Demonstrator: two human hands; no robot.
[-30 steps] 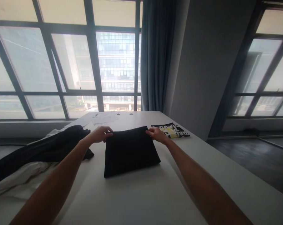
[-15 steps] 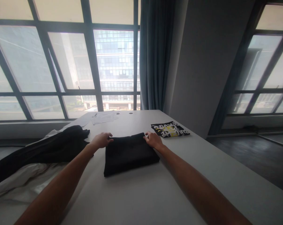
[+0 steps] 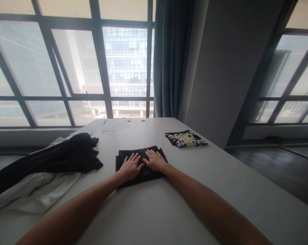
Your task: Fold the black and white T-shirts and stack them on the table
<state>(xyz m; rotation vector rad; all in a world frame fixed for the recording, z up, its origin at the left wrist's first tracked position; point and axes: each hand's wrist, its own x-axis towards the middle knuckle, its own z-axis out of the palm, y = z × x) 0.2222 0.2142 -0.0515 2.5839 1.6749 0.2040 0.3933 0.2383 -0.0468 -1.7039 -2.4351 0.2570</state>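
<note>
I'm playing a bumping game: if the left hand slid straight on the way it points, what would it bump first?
Most likely the right hand: the left hand slants toward it on the folded black cloth, though the exact bump spot is unclear.

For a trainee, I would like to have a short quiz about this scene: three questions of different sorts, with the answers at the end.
1. Multiple choice: On what do the left hand and the right hand both rest?
A) sheets of paper
B) folded black cloth
C) curtain

2. True or false: The printed cloth lies farther to the right than both hands.

3. Short answer: Which hand is nearer to the loose black cloth?

Key: 1. B; 2. True; 3. The left hand.
</note>
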